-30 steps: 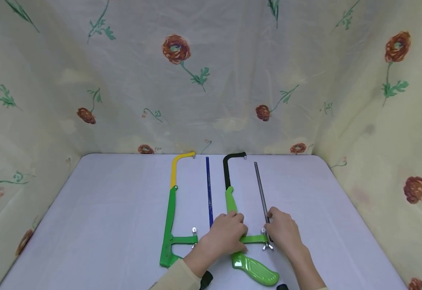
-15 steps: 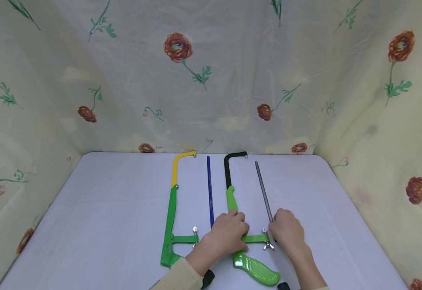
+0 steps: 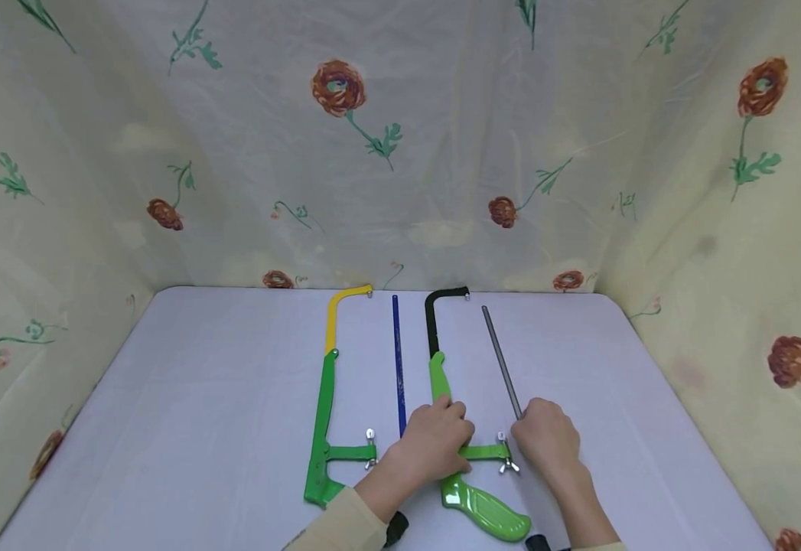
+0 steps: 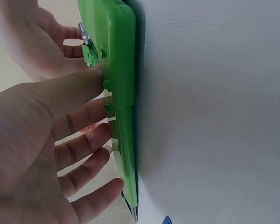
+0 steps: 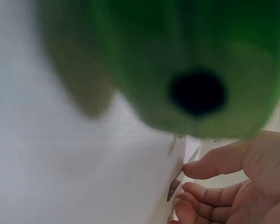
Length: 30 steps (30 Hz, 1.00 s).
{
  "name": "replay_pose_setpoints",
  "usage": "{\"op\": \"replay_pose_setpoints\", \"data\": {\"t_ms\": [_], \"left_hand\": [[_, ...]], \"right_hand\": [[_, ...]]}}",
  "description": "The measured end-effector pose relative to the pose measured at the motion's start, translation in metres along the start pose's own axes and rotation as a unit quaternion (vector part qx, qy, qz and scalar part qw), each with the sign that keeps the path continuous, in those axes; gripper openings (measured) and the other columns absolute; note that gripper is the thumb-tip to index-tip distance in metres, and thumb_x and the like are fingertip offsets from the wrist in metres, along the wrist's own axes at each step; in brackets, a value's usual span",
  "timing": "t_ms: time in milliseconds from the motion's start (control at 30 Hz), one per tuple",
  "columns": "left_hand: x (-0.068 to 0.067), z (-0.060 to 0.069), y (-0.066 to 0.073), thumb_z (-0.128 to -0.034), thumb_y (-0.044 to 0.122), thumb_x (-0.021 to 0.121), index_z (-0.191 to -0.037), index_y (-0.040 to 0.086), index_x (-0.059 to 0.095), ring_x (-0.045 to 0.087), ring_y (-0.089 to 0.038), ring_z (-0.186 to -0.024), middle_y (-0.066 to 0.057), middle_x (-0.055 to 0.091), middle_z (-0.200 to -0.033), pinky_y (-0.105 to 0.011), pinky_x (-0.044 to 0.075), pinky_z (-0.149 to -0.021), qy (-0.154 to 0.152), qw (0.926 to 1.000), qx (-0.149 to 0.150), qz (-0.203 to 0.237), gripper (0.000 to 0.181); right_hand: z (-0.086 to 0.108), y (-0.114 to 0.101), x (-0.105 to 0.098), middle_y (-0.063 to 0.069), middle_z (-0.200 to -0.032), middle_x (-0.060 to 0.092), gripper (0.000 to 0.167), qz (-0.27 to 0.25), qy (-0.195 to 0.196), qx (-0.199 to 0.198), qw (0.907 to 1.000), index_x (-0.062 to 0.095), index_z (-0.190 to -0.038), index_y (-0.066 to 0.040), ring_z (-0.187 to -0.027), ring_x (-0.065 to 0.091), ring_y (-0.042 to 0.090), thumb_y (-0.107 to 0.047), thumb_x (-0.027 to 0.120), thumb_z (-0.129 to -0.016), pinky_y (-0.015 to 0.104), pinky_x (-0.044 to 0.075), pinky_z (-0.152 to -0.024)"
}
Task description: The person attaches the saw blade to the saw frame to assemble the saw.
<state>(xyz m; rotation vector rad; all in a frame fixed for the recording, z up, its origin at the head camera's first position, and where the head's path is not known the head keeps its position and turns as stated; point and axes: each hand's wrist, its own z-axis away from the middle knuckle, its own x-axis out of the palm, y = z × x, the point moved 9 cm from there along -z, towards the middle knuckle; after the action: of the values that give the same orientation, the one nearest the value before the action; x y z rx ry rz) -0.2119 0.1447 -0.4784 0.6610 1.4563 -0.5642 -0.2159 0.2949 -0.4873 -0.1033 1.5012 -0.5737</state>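
Fingers of my left hand [image 3: 434, 441] rest on the light green frame of the black-tipped hacksaw [image 3: 486, 514]; in the left wrist view the thumb and fingertips touch the green frame [image 4: 123, 116] along its edge. My right hand [image 3: 548, 440] pinches the lower part of a thin grey blade [image 3: 501, 361], which slants up and left, right of that saw. The right wrist view shows thumb and fingers of the right hand [image 5: 224, 186] about the blade [image 5: 175, 185], with the saw's green handle [image 5: 186, 56] blurred and close.
Left of the light green saw lies a blue blade [image 3: 398, 360], partly behind my left forearm. Farther left is a dark green and yellow hacksaw [image 3: 323, 413]. The white table [image 3: 200, 413] is backed by flowered cloth [image 3: 428, 153].
My right hand has shifted slightly right with the grey blade's lower end, and the blade slants more. My left hand has stayed on the saw.
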Motion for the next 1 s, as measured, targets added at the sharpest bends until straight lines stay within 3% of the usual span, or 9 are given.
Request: {"op": "replay_pose_setpoints", "data": {"t_ms": [333, 600, 767, 1000], "left_hand": [[0.0047, -0.0022, 0.0030, -0.0796, 0.052, 0.078, -0.095, 0.028, 0.071, 0.050, -0.008, -0.091, 0.009, 0.066, -0.102, -0.019, 0.044, -0.067, -0.009, 0.9999, -0.003, -0.012, 0.029], [0.0057, -0.0031, 0.0029, -0.0800, 0.050, 0.078, -0.091, 0.027, 0.070, 0.048, -0.008, -0.088, 0.009, 0.064, -0.096, -0.019, 0.043, -0.061, -0.007, 1.0000, -0.002, -0.001, 0.028], [0.0076, -0.0030, 0.0024, -0.0798, 0.052, 0.078, -0.089, 0.027, 0.069, 0.047, -0.008, -0.087, 0.010, 0.064, -0.096, -0.019, 0.042, -0.061, -0.007, 1.0000, -0.005, 0.000, 0.028], [0.0091, -0.0032, 0.0013, -0.0797, 0.051, 0.078, -0.089, 0.027, 0.069, 0.047, -0.008, -0.088, 0.010, 0.063, -0.096, -0.019, 0.042, -0.060, -0.009, 0.9999, -0.007, 0.007, 0.027]], "right_hand": [[-0.0015, 0.0032, -0.0030, 0.012, -0.061, 0.052, 0.011, 0.016, -0.006, 0.005, 0.9998, 0.055, -0.067, -0.001, -0.053, 0.048, 0.024, -0.001, 0.050, -0.077, 0.032, 0.037, -0.043], [-0.0024, 0.0061, -0.0043, 0.021, -0.073, 0.057, 0.012, 0.032, -0.015, 0.004, 0.9994, 0.058, -0.079, 0.007, -0.061, 0.053, 0.030, -0.003, 0.052, -0.082, 0.039, 0.043, -0.048], [-0.0002, 0.0070, -0.0082, 0.018, -0.067, 0.058, 0.013, 0.039, -0.014, 0.001, 0.9991, 0.059, -0.073, 0.005, -0.057, 0.052, 0.028, -0.002, 0.053, -0.082, 0.037, 0.042, -0.046], [0.0001, 0.0094, -0.0063, 0.018, -0.068, 0.058, 0.013, 0.038, -0.017, 0.008, 0.9991, 0.060, -0.076, 0.007, -0.058, 0.052, 0.028, -0.002, 0.052, -0.081, 0.036, 0.042, -0.046]]}}
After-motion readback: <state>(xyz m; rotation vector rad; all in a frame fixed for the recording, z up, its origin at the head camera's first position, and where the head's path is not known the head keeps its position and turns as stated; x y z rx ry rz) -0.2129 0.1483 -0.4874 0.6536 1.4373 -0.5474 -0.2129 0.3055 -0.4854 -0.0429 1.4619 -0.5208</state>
